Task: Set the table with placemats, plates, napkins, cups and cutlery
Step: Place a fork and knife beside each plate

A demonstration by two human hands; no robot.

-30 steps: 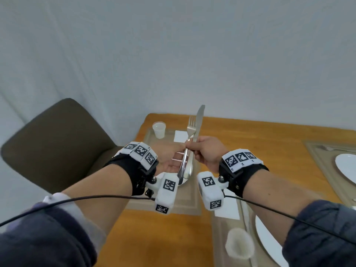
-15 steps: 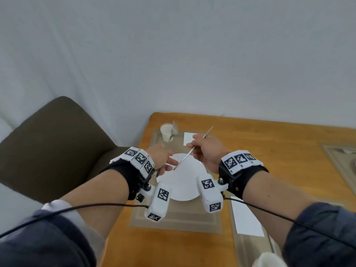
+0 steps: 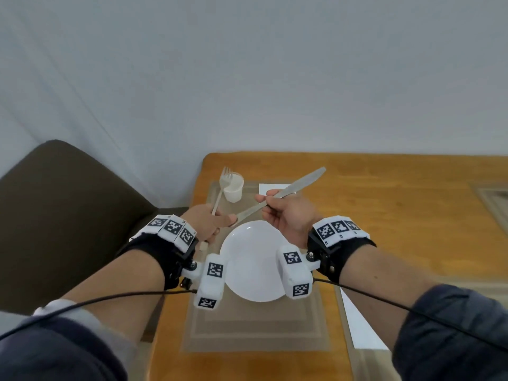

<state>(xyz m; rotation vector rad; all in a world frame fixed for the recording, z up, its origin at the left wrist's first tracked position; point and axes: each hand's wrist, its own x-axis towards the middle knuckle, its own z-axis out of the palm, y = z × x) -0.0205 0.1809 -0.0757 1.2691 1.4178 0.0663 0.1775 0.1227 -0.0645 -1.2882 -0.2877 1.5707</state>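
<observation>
Cutlery's split now: left hand (image 3: pixel 208 221) grips fork (image 3: pixel 221 188), right hand (image 3: pixel 289 215) grips knife (image 3: pixel 302 180); next, lay them beside plate (image 3: pixel 250 266).

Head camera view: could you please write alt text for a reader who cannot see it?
A person's left hand grips a pale fork and the right hand a silver table knife, both raised near a round white plate on a beige rectangular placemat. A small white cup stands beyond the plate.
</observation>
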